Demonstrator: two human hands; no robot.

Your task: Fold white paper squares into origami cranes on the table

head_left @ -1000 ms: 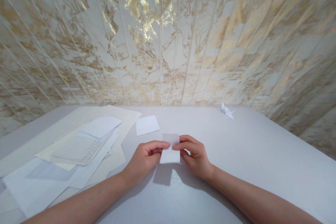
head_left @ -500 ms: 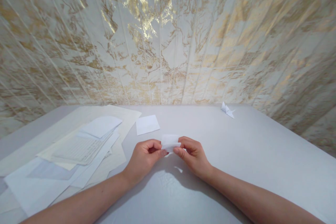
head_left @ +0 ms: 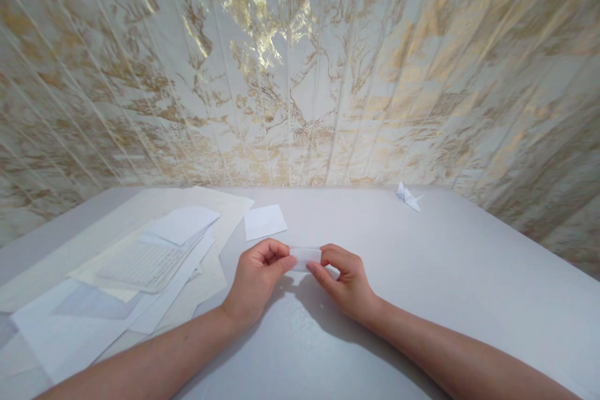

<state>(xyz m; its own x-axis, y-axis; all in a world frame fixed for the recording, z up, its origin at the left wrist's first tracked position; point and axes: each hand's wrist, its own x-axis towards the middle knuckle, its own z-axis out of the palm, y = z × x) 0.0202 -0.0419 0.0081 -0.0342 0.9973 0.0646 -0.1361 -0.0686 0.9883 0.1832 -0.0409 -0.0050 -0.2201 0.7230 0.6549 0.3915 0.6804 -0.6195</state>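
Note:
A small folded piece of white paper (head_left: pixel 307 255) is held up above the table, stretched between my two hands. My left hand (head_left: pixel 257 278) pinches its left end between thumb and fingers. On the right end, my right hand (head_left: pixel 345 278) does the same, thumb in front and fingers curled behind. The paper looks like a narrow rectangle facing me; its back side is hidden. Just beyond my left hand, a flat square of white paper (head_left: pixel 265 222) lies on the table.
A white origami crane (head_left: pixel 409 197) sits at the back right of the pale table (head_left: pixel 450 275). At left lies a spread of loose sheets (head_left: pixel 51 337), with a lined, written sheet (head_left: pixel 140 265) among them. A gold-patterned wall covering (head_left: pixel 300 94) rises behind the table.
The paper's folded layers, apart before, now lie together as one flat strip. My left hand has risen slightly, and its thumb has moved up onto the paper's face.

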